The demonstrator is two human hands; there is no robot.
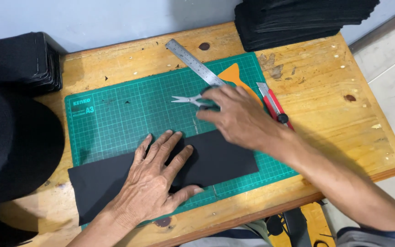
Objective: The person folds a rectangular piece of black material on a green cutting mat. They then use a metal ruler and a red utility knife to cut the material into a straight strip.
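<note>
Wooden table point(325, 82) w/ green cutting mat point(129, 114) on top. Black fabric strip point(225, 160) lay across mat's near edge, overhanging to the left. Left hand point(154, 183) pressed flat on strip, fingers spread wide. Right hand point(236, 116) closed around small scissors point(186, 99), blades pointing left, over mat, apart from strip. Steel ruler point(193, 61), red utility knife point(274, 106) lay beside. Step judged: pick-up of scissors, cut not begun. Next needs blades brought to strip edge, left hand holding it flat.

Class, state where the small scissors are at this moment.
The small scissors lie on the green cutting mat, mid-frame, under the right hand's fingertips, just below the metal ruler.
</note>
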